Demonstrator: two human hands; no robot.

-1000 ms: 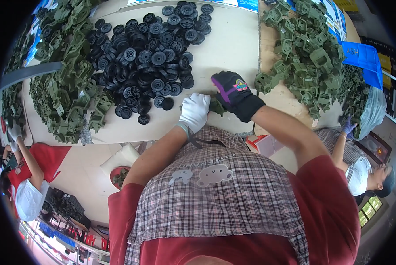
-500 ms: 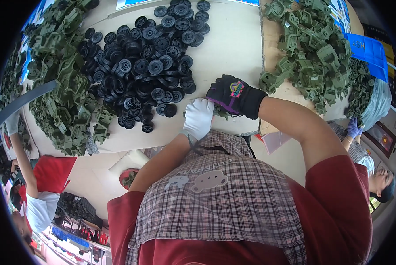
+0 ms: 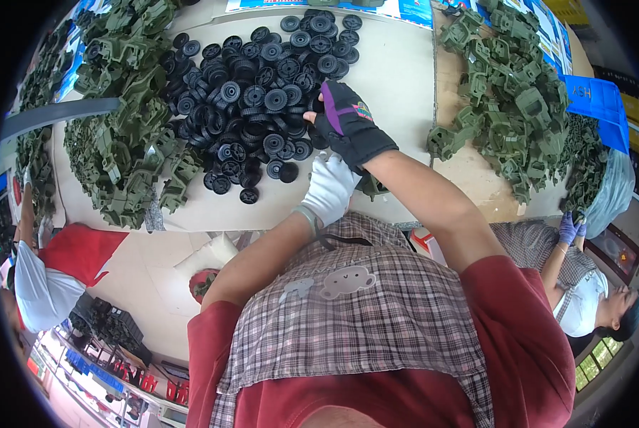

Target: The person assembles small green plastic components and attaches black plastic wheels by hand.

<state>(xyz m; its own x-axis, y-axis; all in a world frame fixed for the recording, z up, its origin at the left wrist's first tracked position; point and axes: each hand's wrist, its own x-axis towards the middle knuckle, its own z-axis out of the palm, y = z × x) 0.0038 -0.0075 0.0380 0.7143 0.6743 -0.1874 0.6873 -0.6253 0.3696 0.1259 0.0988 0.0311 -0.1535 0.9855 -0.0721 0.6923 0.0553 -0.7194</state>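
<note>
On the bench (image 3: 398,85), the pile of black wheels (image 3: 254,95) lies loosely spread, with some wheels flat and others leaning on their edges. At the right border of this pile is the right hand (image 3: 348,125), in a black glove with a purple stripe and bare fingertips. Its fingertips are over the nearest wheels, with a visible gap between two of them; I cannot tell if they grip a wheel.

Toward the person from the pile, and a little to its right, is the left hand (image 3: 330,189), in a white glove. Its fingers are bent, just beside the right wrist, and I cannot tell whether they hold anything or touch this wrist. Next to the left hand, on the side away from the pile, one green part (image 3: 373,187) shows partly under the right forearm.

To the left of the pile, very near it, stands a large heap of green plastic pieces (image 3: 123,78). To the right of the pile, well apart, is a second green heap (image 3: 519,107). Beyond the pile lie blue printed sheets (image 3: 405,10).
</note>
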